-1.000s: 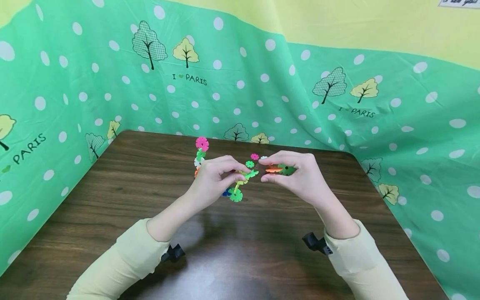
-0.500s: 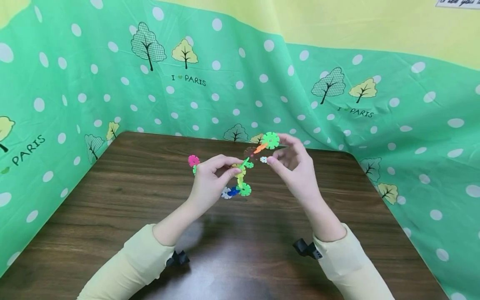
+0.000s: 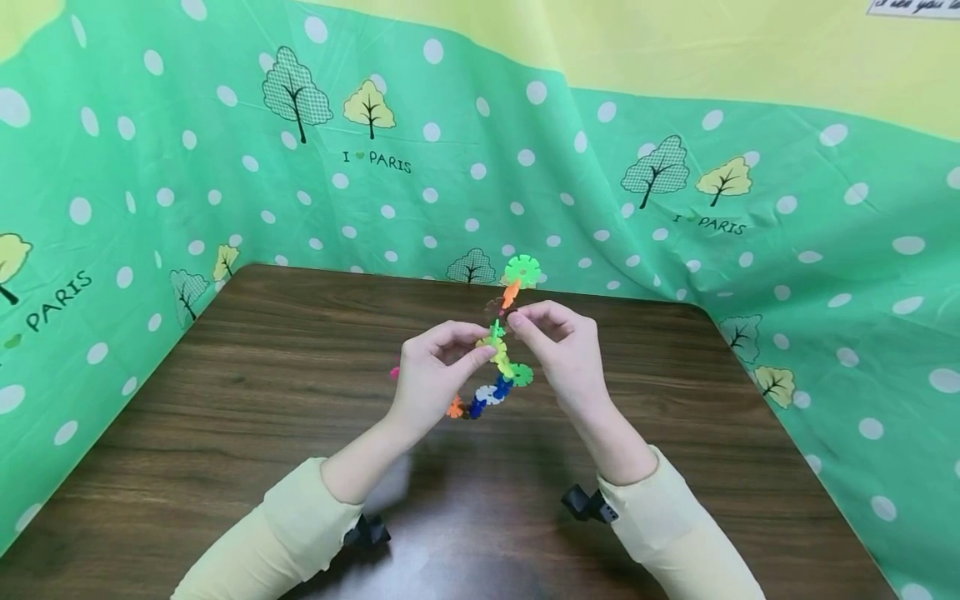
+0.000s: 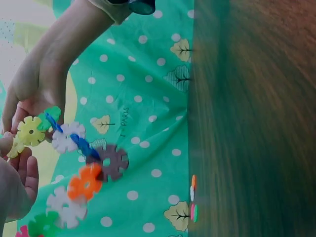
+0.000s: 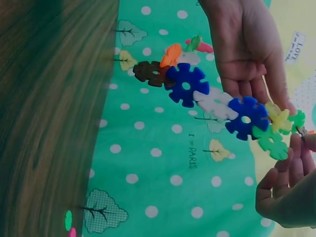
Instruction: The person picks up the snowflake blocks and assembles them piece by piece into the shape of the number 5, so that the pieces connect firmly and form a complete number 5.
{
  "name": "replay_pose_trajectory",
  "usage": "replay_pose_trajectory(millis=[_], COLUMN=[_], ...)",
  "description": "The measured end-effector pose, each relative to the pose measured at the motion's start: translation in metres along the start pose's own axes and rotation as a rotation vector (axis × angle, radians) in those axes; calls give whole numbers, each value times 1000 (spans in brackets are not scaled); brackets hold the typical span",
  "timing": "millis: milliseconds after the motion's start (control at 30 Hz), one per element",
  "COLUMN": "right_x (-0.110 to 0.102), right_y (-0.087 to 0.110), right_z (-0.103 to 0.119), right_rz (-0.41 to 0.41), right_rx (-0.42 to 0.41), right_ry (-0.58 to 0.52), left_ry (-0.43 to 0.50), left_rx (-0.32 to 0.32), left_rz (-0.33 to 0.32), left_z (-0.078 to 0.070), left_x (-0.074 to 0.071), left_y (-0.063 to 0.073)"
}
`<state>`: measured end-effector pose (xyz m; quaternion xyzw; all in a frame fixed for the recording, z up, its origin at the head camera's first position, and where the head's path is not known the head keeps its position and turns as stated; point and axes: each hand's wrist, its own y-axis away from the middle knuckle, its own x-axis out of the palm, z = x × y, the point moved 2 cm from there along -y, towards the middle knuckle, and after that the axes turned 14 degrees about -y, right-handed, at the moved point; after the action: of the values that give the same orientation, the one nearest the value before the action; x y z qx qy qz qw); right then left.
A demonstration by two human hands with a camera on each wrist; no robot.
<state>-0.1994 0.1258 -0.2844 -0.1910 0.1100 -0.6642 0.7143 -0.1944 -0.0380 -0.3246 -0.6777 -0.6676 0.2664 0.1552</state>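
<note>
Discs (image 5: 207, 104) like flowers make one long chain (image 4: 86, 144), held up over the worktop (image 3: 300, 350). Two blue discs (image 5: 186, 74) and two white discs (image 4: 66, 210) are in it. The left hand (image 3: 431, 375) pinches this chain near its green and yellow parts. The right hand (image 3: 561, 354) pinches one brown disc (image 3: 493, 310), with one orange disc (image 3: 511, 293) and one big green disc (image 3: 513, 267) above it. I cannot tell if both parts are joined. In the left wrist view, four small pieces (image 4: 194, 181) lie on the worktop: one orange, one white, one pink, one green.
</note>
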Motion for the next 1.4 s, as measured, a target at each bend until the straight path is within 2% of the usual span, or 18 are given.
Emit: replay_pose_trajectory(millis=[100,233,367,467,667,900,1067,1233,1400], right_x=[1,1,2,3,4,3,2,0,-6], right_y=[-1,-4,-6,-6,-4,-3,-4,-5,-7], right_z=[-3,-3,-1,1,5,4,2,0,2], right_rz=[4,14,36,59,66,9,42,67,69], right_rx=[29,41,32,26,-20,-65,-33,22,11], right_ry=[-2,12,22,34,82,123,58,19,9], left_ry=[9,32,103,147,135,114,111,97,73], left_rx=[-39,-130,-212,-247,-257,-289,-291,-306,-280], left_rz=[12,54,113,153,195,174,171,220,258], left_z=[1,2,1,1,0,-4,-5,-1,-2], left_x=[0,-1,-2,-2,-1,0,0,-3,-13], left_y=[1,1,-2,-4,-7,-8,-9,-10,-16])
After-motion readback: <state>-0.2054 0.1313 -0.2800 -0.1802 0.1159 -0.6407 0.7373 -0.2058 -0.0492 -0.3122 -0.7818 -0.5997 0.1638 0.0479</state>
